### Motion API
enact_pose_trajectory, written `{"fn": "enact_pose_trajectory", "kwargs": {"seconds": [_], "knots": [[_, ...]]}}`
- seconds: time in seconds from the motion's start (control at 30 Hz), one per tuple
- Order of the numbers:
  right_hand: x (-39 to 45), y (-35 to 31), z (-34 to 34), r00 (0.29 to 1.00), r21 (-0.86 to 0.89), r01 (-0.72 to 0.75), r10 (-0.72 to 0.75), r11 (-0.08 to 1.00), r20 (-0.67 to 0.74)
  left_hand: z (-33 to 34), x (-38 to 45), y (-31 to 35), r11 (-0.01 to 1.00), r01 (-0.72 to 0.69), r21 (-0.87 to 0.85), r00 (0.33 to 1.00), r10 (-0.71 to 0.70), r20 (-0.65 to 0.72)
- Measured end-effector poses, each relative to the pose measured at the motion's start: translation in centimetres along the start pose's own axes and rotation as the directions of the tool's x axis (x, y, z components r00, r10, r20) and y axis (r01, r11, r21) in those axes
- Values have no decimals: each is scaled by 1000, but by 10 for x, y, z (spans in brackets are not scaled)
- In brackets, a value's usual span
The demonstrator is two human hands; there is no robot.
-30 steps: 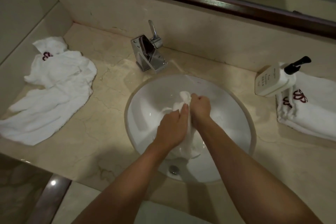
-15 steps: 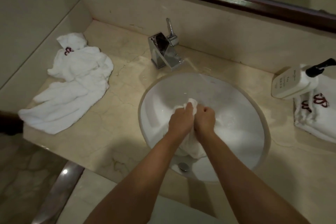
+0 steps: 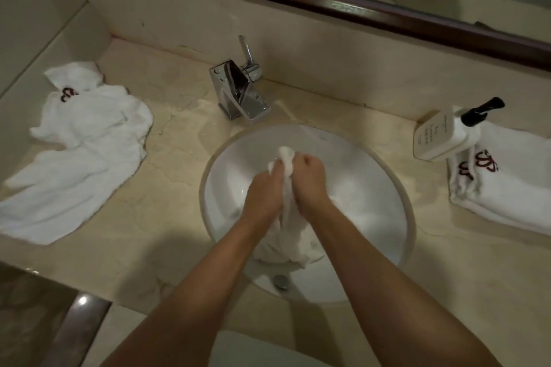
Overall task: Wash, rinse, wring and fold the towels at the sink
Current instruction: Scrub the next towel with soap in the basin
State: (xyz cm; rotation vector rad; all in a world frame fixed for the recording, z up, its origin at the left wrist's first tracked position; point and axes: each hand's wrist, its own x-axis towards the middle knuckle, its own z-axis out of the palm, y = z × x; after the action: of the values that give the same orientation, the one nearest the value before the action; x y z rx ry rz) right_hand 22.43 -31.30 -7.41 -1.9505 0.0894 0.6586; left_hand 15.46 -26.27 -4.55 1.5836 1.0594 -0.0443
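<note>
A wet white towel [image 3: 284, 243] hangs bunched over the round white sink [image 3: 372, 158]. My left hand [image 3: 264, 195] and my right hand [image 3: 310, 183] grip it side by side, knuckles up, with a twisted end [image 3: 286, 155] sticking out above them. The towel's lower part sags into the basin near the drain [image 3: 280, 281]. A crumpled white towel [image 3: 77, 152] with a red monogram lies on the counter to the left. Folded white towels [image 3: 507, 188] with red monograms lie at the right.
A chrome faucet [image 3: 238, 89] stands behind the sink. A white pump bottle [image 3: 444, 134] lies against the folded towels. A dark-framed mirror [image 3: 328, 0] runs along the back wall. The beige marble counter [image 3: 167, 217] ends at a front edge near me.
My hands stay clenched on the towel over the basin and have shifted slightly against each other. The view has swung a little.
</note>
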Motion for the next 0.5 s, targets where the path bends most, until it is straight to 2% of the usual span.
{"fn": "enact_pose_trajectory", "kwargs": {"seconds": [0.03,0.07,0.13,0.2,0.27,0.3,0.33,0.37,0.4,0.43,0.47,0.5], "knots": [[13,0,-8,995,61,-70,74,996,-70,5,-14,-2,997,-73,23,997,72,42],[20,-1,-16,982,117,-165,175,979,-75,8,-27,-4,991,-128,27,989,125,72],[20,5,-27,936,303,-348,348,887,58,6,-31,-7,988,-153,-24,986,154,67],[4,13,-30,864,514,-501,438,696,249,-1,-12,-16,972,32,-234,999,-25,30],[-18,26,-36,843,655,-527,432,541,321,-13,3,-29,821,305,-482,952,-270,141],[-26,32,-40,847,716,-509,427,478,317,-19,6,-37,732,411,-544,911,-341,230],[-35,38,-46,852,768,-486,423,418,309,-24,7,-44,663,489,-567,872,-382,305],[-42,41,-49,847,820,-476,418,318,329,-27,8,-51,606,533,-590,846,-396,358],[-48,46,-49,840,837,-478,416,267,347,-26,7,-55,565,558,-608,829,-400,390],[-54,46,-46,824,837,-493,436,238,361,-21,6,-56,534,566,-628,823,-407,397],[-60,44,-37,804,800,-526,475,287,358,-16,4,-53,539,559,-631,828,-407,386],[-66,43,-25,828,720,-517,485,463,281,-8,3,-51,561,543,-625,838,-408,362]]}}
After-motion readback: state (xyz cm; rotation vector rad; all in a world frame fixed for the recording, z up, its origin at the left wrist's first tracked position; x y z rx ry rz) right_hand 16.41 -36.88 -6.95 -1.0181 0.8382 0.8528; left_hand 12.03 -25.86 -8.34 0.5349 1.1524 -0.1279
